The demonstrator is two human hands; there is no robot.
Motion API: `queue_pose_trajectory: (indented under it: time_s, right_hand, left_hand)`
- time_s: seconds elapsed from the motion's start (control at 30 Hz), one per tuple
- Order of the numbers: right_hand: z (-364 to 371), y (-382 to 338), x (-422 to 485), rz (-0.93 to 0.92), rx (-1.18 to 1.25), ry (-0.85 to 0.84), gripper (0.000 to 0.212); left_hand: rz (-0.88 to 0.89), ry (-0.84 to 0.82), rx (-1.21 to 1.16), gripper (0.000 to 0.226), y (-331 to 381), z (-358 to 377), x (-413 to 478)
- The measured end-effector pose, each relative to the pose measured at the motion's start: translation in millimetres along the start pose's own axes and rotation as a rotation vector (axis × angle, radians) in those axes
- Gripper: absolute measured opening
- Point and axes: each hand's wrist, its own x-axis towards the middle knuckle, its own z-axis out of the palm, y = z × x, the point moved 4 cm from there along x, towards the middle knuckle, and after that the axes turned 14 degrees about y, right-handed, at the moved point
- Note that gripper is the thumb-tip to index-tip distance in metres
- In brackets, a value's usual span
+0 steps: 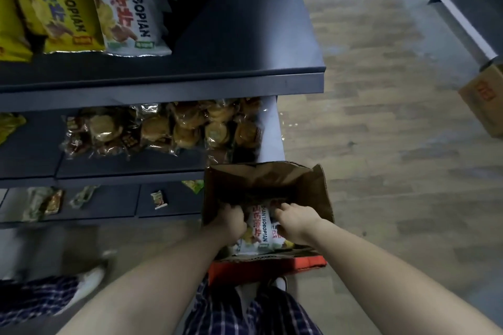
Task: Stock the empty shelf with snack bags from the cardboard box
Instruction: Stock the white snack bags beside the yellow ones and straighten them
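Head view looked down on a cardboard box [322,193] standing open on the wooden floor [381,122], just right of the shelving and close in front of the person; inside it lay a white snack bag [258,230] with red lettering, its near end towards the box's red near flap [272,266]; the left hand [231,221] had its fingers curled round the bag's left edge, and the right hand [296,221] gripped its right edge the same way, so both hands held the one bag, which was still inside the box; more packets showed beneath it, too dim to tell apart; on the top shelf [258,43], at far left, stood yellow snack bags [54,8] with a matching white bag [122,8] just beside them, and the shelf's right part was bare; the shelf below held clear packs of golden pastries [163,128]; the lowest shelf carried a few small packets [159,200], well apart from one another; a second cardboard box [484,100] sat at far right; checked trousers [272,315] and a white shoe [87,285] showed at the near edge.
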Motion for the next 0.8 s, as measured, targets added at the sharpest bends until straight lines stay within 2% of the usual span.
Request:
queue_pose_trajectory:
  time_s: [0.27, 0.53, 0.67, 0.8]
  right_hand:
    - [61.3, 2.8, 52.5, 0.17, 0.163, -0.119, 0.044]
    - [100.6, -3.9, 90.2, 0.354, 0.378, -0.117, 0.053]
    - [116.0, -19.6, 98.0, 0.411, 0.35, -0.127, 0.056]
    - [126.3, -24.0, 105.9, 0.466, 0.329, -0.132, 0.065]
  left_hand:
    - [-0.152, -0.024, -0.183, 0.029, -8.9, 51.5, 43.5]
    - [-0.332, -0.128, -0.367, 0.047, -15.9, 95.5, 89.8]
    - [-0.398, -0.192, -0.425, 0.051, -21.1, 130.2, 98.1]
    - [-0.465, -0.162, -0.515, 0.047, -31.4, 147.2, 103.2]
